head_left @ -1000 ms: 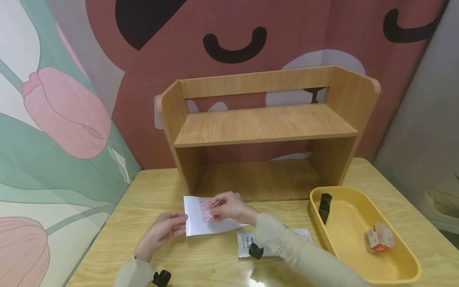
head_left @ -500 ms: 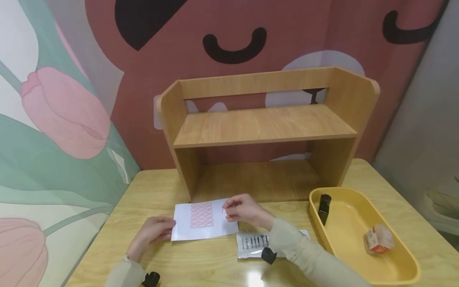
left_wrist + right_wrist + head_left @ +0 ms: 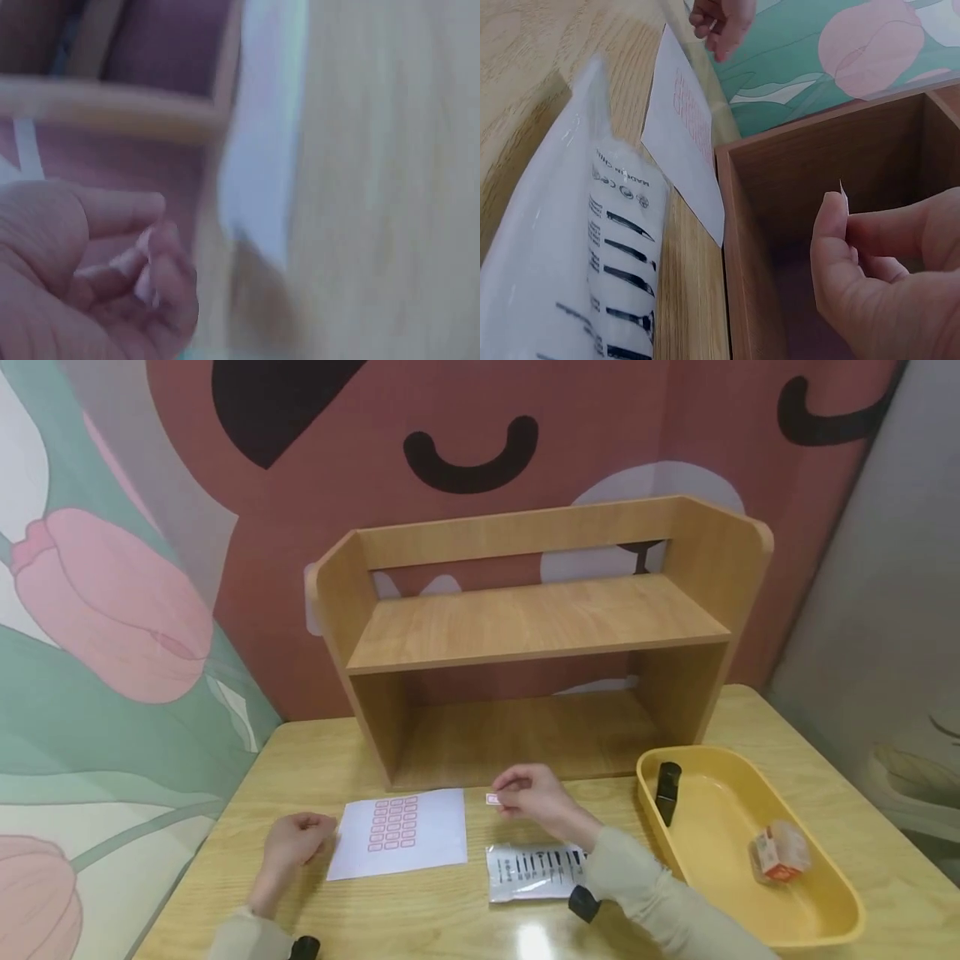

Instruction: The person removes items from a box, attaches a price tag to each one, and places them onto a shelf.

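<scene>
Between thumb and index finger, my right hand (image 3: 542, 800) pinches a small white sticker (image 3: 492, 799) with a red border, seen nearly edge-on in the right wrist view. A white sheet (image 3: 442, 843) printed with rows of red-outlined labels lies on the table to its left. Just off the sheet's left edge is my left hand (image 3: 294, 843), its fingers loosely curled around nothing; the left wrist view shows this hand (image 3: 112, 277) blurred. Below the right hand lies a clear plastic packet (image 3: 528, 877) printed with black tool pictures, partly covered by the right sleeve.
A two-level wooden shelf (image 3: 540, 614) stands at the back of the table (image 3: 405, 918). On the right, a yellow tray (image 3: 720, 852) holds a black object (image 3: 667, 792) and a small clear container with a red-and-white label (image 3: 780, 852).
My right hand has lifted the sticker off the sheet and moved right with it. My left hand has let go of the sheet, which now lies further left and flat on the table.
</scene>
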A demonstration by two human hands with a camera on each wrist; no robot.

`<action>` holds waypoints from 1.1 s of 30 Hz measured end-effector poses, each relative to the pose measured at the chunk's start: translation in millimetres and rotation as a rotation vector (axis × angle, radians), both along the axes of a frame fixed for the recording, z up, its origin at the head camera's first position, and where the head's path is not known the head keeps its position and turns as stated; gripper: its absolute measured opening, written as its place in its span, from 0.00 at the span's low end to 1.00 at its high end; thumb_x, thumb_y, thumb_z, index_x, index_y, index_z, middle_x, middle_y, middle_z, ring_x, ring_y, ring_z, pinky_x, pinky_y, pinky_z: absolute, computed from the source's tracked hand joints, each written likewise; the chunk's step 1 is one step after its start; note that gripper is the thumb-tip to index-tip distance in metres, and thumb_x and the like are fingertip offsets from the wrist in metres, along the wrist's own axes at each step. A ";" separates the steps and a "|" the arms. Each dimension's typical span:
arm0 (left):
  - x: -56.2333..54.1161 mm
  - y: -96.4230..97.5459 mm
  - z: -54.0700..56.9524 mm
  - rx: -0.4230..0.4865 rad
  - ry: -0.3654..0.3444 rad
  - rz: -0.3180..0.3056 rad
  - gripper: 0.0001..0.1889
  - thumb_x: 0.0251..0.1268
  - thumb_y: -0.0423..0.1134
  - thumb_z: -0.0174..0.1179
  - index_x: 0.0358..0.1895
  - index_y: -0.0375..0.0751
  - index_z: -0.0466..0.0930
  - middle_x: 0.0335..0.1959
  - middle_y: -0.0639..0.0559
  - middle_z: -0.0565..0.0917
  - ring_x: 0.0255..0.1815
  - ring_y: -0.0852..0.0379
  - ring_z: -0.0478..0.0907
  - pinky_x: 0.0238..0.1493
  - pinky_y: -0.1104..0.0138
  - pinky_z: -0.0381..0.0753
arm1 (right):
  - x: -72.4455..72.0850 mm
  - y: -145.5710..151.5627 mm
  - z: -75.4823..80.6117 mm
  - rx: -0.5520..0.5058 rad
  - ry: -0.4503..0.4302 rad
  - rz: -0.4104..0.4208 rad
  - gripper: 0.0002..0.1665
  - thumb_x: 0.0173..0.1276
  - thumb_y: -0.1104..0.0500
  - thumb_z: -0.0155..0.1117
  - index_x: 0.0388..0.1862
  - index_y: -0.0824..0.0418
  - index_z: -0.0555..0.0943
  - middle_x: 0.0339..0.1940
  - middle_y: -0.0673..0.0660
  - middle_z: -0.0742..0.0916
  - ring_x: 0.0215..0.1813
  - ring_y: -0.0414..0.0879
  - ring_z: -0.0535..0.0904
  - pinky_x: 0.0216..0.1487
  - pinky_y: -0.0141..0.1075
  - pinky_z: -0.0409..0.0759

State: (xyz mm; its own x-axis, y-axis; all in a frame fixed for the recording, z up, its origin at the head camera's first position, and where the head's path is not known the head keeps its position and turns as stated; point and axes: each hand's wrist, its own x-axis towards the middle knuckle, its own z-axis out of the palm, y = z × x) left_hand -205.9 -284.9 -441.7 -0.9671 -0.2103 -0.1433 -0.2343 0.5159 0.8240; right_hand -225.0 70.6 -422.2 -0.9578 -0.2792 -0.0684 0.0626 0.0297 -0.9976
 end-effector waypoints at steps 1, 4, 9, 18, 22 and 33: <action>0.0 8.8 3.4 0.026 0.014 -0.008 0.15 0.66 0.37 0.59 0.46 0.24 0.78 0.26 0.48 0.80 0.24 0.57 0.74 0.25 0.68 0.76 | 1.4 1.1 0.6 0.006 0.001 -0.010 0.12 0.63 0.75 0.59 0.46 0.79 0.75 0.35 0.62 0.82 0.35 0.51 0.81 0.44 0.46 0.83; -2.4 43.5 13.0 0.170 0.036 -0.091 0.16 0.68 0.35 0.57 0.50 0.23 0.76 0.35 0.43 0.81 0.32 0.53 0.79 0.33 0.64 0.82 | 4.0 5.2 1.2 0.015 0.002 -0.040 0.12 0.63 0.74 0.60 0.45 0.78 0.76 0.35 0.63 0.82 0.35 0.50 0.81 0.45 0.47 0.83; -10.4 105.5 15.5 0.445 0.038 -0.283 0.18 0.67 0.33 0.59 0.52 0.19 0.74 0.40 0.38 0.83 0.37 0.53 0.83 0.41 0.62 0.83 | 7.3 14.9 -2.0 0.040 0.013 -0.063 0.12 0.62 0.74 0.61 0.45 0.77 0.76 0.35 0.62 0.82 0.35 0.50 0.82 0.46 0.47 0.82; -18.1 183.1 -1.4 0.660 -0.020 -0.491 0.18 0.66 0.30 0.58 0.52 0.16 0.72 0.37 0.40 0.84 0.37 0.54 0.84 0.43 0.64 0.83 | 16.4 31.5 -11.9 0.000 0.004 -0.104 0.13 0.62 0.74 0.60 0.45 0.79 0.75 0.33 0.62 0.83 0.34 0.48 0.82 0.44 0.43 0.83; -16.3 201.7 -7.6 0.669 -0.044 -0.524 0.15 0.65 0.30 0.59 0.48 0.18 0.75 0.35 0.40 0.84 0.34 0.53 0.84 0.40 0.66 0.83 | 19.8 37.9 -15.5 0.012 -0.011 -0.115 0.14 0.61 0.73 0.60 0.46 0.78 0.74 0.33 0.62 0.83 0.33 0.47 0.82 0.42 0.40 0.83; -5.5 225.3 -10.4 0.612 -0.101 -0.550 0.11 0.61 0.30 0.61 0.43 0.24 0.79 0.27 0.42 0.85 0.27 0.57 0.83 0.32 0.69 0.83 | 36.5 50.1 -20.0 0.103 0.026 -0.124 0.13 0.60 0.71 0.61 0.43 0.77 0.76 0.30 0.60 0.83 0.30 0.44 0.81 0.36 0.35 0.83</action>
